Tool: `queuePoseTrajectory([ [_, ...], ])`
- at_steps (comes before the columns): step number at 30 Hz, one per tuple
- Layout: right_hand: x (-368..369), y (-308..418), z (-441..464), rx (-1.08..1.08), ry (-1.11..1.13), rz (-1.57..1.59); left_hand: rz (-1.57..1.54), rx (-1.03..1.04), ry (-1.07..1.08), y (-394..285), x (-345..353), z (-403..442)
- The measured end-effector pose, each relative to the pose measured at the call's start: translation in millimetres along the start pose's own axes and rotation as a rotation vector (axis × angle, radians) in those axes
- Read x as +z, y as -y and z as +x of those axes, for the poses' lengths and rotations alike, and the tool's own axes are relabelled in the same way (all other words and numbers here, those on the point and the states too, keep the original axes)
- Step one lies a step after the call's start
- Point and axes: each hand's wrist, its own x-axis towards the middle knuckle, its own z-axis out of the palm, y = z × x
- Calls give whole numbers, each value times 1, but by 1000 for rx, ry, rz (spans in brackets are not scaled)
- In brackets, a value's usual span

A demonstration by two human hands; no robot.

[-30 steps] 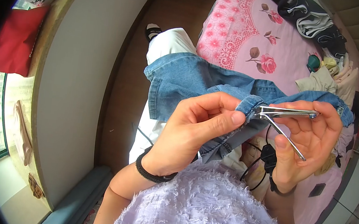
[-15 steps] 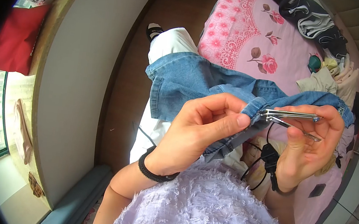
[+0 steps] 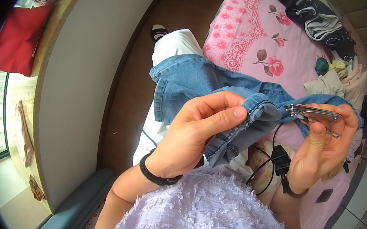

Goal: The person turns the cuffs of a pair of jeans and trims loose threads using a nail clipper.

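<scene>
A blue denim garment [image 3: 185, 85] lies across my lap, stretching right towards the bed. My left hand [image 3: 199, 132] pinches its folded hem between thumb and forefinger, and the frayed seam edge curls up beside the thumb. Silver nail clippers [image 3: 313, 113] sit in my right hand [image 3: 325, 150], held between the fingers with the thumb below the lever. Their jaws point left, a short way apart from the hem. The lever hangs at an angle beneath the clipper body, partly hidden by the thumb.
A pink flowered bed [image 3: 247, 40] lies ahead, with dark clothing [image 3: 318, 23] and a pile of light clothes [image 3: 334, 82] on it. A black cable with a small box [image 3: 281, 161] hangs by my right wrist. To the left, a red bag [image 3: 21, 39] rests on the windowsill.
The clippers have moved right, away from the denim hem, and their lever has come closer to the body. The hem now opens out more at my left fingertips.
</scene>
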Motion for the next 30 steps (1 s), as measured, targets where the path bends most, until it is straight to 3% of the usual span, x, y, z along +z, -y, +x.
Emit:
queuePoseTrajectory([
  [6, 14, -2, 7, -10, 8, 126, 127, 102, -88, -7, -14, -1],
  [8, 20, 4, 8, 3, 77, 112, 310, 223, -129, -20, -30, -6],
  [11, 34, 1, 15, -106, 205, 171, 548, 513, -362, -38, -49, -17],
  [14, 63, 1, 24, -199, 347, 247, 528, 596, -397, -53, -57, -38],
  [17, 93, 7, 30, -271, 507, 304, 589, 561, -329, -62, -44, -59],
  [21, 128, 15, 31, -306, 632, 419, 380, 554, -220, -59, -38, -72],
  [30, 141, 16, 24, -387, 741, 363, 259, 624, -251, -59, -41, -79],
])
